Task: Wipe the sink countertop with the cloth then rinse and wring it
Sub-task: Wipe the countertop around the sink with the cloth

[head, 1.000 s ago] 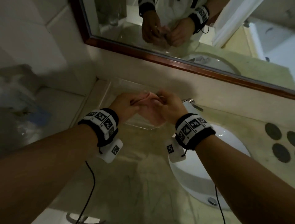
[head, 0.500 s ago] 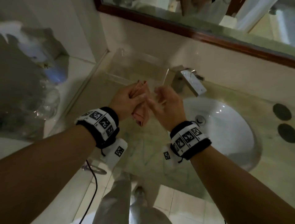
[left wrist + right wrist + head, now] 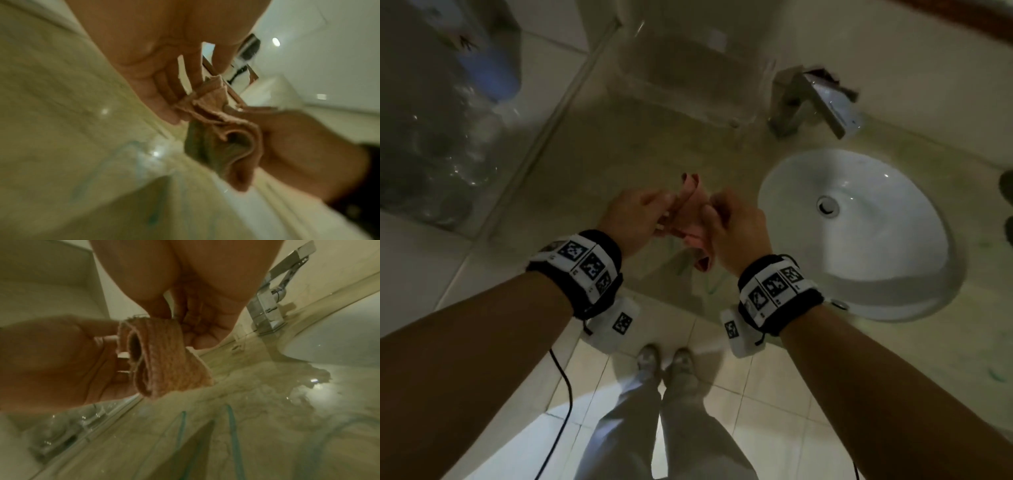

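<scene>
Both hands hold the pink cloth (image 3: 690, 219) above the countertop (image 3: 592, 164), left of the sink (image 3: 859, 236). The left hand (image 3: 635, 219) pinches one end with curled fingers (the folds hang loosely); the right hand (image 3: 736, 229) grips the other.

We see a dim room in the head view, and the corners go dark. A bright patch of light lies on the floor tiles (image 3: 558, 428) below. The white sink (image 3: 859, 236) shines with small glints, and the tap (image 3: 822, 99) looks smeared (the top of this picture is blurry). Straight lines bend near the edges.

The left wrist view is soft and smeared all over. The left hand (image 3: 156, 53) up close is out of focus. Little bright spots glare on the countertop (image 3: 61, 113).

The right wrist view is a bit sharper. We can see the weave of the cloth (image 3: 164, 356). Wet shine glares on the countertop (image 3: 267, 402), and the bottom edge blurs.
</scene>
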